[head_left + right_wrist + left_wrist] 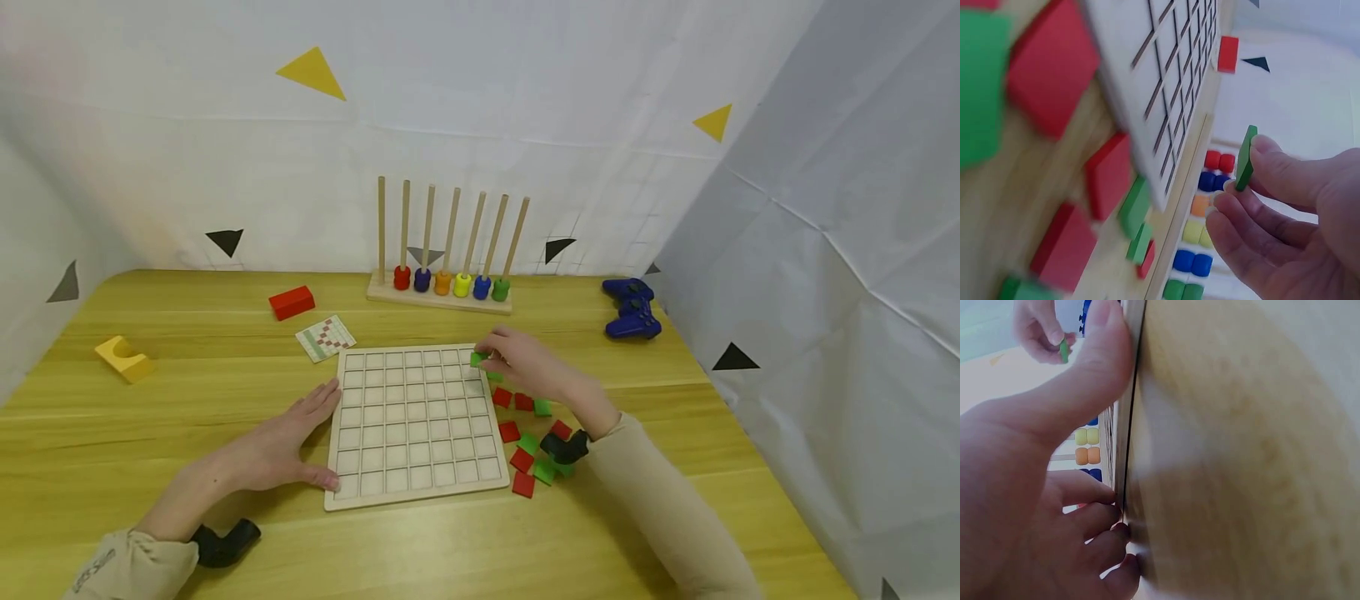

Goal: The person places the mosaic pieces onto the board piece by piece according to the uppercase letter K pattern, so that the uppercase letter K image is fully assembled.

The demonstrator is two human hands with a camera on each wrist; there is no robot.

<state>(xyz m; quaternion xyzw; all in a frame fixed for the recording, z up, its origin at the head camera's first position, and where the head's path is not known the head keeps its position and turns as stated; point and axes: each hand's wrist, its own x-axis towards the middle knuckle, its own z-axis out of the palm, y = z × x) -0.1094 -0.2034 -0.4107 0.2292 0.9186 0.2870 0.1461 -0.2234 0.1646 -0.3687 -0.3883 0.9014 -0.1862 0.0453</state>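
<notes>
Square wooden grid board (412, 421), pale, flat, cut into rows of small square cells, lying on a yellow-green wood-grain surface (150, 417). Left hand (281, 446) lies flat against the board's left edge, fingers straight and spread, thumb along the near corner; it grips nothing. Right hand (525, 362) hovers at the board's far right corner, thumb and fingers pinching one thin square green tile (478, 359), held on edge over that corner's cells. Loose tiles (532, 442), red and green, flat, smooth and square, scattered just to the right of the board, beside the right wrist. Beyond the board: wooden rack (442, 296) with seven upright dowels and coloured ring beads at their feet. Off the board's far left corner: small printed pattern card (326, 337), then a red block (292, 302); well to the left, a yellow block (124, 357) with a curved notch. To the far right of the board, a blue game controller (632, 308).
</notes>
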